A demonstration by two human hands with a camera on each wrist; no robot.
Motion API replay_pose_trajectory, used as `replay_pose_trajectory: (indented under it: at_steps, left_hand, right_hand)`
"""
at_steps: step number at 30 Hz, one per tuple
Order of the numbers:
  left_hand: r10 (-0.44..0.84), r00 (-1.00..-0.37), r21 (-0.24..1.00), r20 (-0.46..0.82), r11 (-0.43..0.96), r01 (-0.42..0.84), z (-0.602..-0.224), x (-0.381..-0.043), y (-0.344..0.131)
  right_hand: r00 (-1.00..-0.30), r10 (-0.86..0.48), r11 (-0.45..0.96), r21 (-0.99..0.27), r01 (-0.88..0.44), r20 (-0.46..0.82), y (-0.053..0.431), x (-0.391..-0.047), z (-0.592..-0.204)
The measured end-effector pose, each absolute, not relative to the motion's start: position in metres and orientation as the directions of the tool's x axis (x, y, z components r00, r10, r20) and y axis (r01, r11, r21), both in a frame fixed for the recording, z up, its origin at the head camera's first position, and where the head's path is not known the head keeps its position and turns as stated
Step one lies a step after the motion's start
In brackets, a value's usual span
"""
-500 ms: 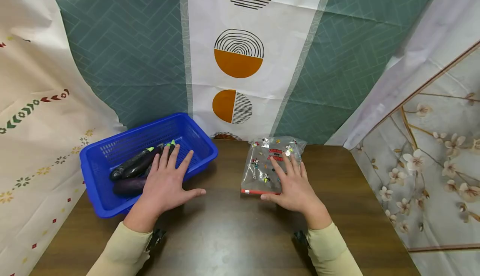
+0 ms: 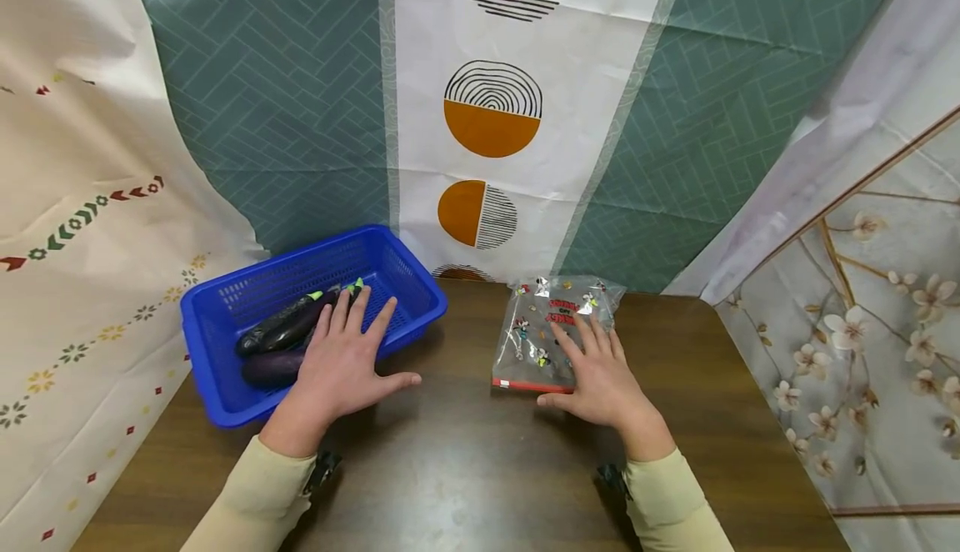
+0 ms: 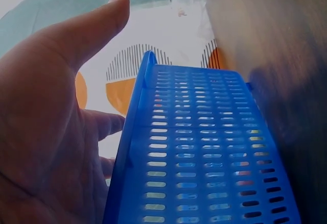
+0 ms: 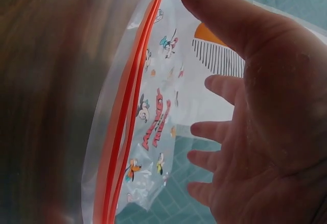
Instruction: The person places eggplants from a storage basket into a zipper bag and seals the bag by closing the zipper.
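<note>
My left hand is spread flat above the near right side of a blue plastic basket, holding nothing. Inside the basket lie several dark eggplants, partly hidden by that hand. The left wrist view shows the basket's slotted side wall beside the fingers. Over a clear zip bag with cartoon prints hovers my right hand, fingers spread and empty. A red zip strip runs along the bag's near edge. In the right wrist view the palm appears apart from the bag.
Both things stand on a brown wooden table. Behind it hangs a green and white cloth with orange circles. A cream patterned cloth borders the left, and a flowered sheet the right.
The head view has shifted slightly, so everything appears a little further right. Both hands keep the same spread pose over the basket and the bag.
</note>
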State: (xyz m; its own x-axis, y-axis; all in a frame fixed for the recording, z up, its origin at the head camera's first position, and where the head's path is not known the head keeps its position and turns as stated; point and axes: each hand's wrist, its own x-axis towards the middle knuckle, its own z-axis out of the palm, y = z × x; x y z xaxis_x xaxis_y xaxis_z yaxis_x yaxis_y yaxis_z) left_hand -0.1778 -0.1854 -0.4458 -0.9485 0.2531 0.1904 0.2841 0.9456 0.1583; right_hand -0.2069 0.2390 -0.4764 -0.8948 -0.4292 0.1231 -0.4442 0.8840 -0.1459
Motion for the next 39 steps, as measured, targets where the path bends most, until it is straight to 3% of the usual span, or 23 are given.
replay_pose_trajectory:
  at_steps: [39]
  left_hand:
    - [0.218,-0.969,0.206,0.119,0.949,0.239,-0.435,-0.195,-0.2]
  right_hand:
    - [-0.901,-0.425,0.879,-0.197,-0.434,0.087,0.251,-0.212,-0.488]
